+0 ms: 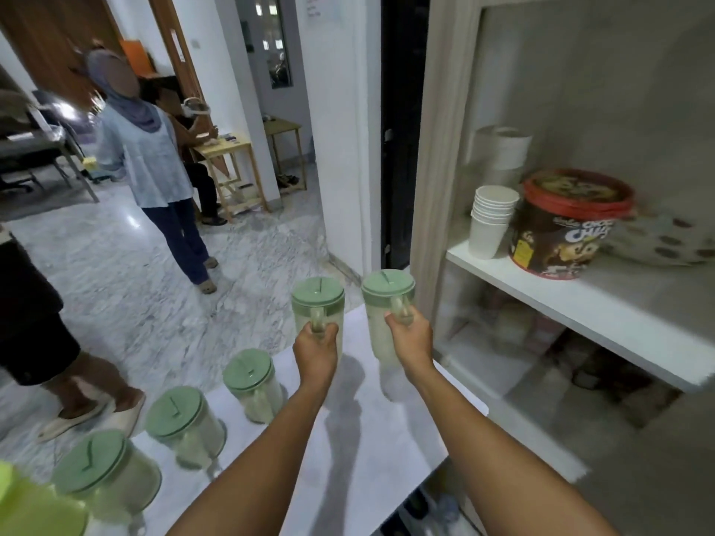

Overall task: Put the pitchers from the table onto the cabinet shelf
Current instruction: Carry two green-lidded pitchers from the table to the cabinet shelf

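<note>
My left hand (315,348) grips the handle of a clear pitcher with a pale green lid (318,299), held upright above the white table (371,431). My right hand (410,334) grips the handle of a second such pitcher (387,295), lifted beside the first, near the open cabinet. Three more green-lidded pitchers stand in a row along the table's left edge: one (253,383), another (182,423) and the nearest (102,473). The white cabinet shelf (603,315) lies to the right, slightly above both held pitchers.
On the shelf stand a stack of white paper cups (490,222), a red-lidded snack tub (568,222) and a spotted bag (669,237). White containers (503,148) sit behind. Lower shelves hold blurred items. One person (154,164) stands on the marble floor; another's legs (46,342) are at left.
</note>
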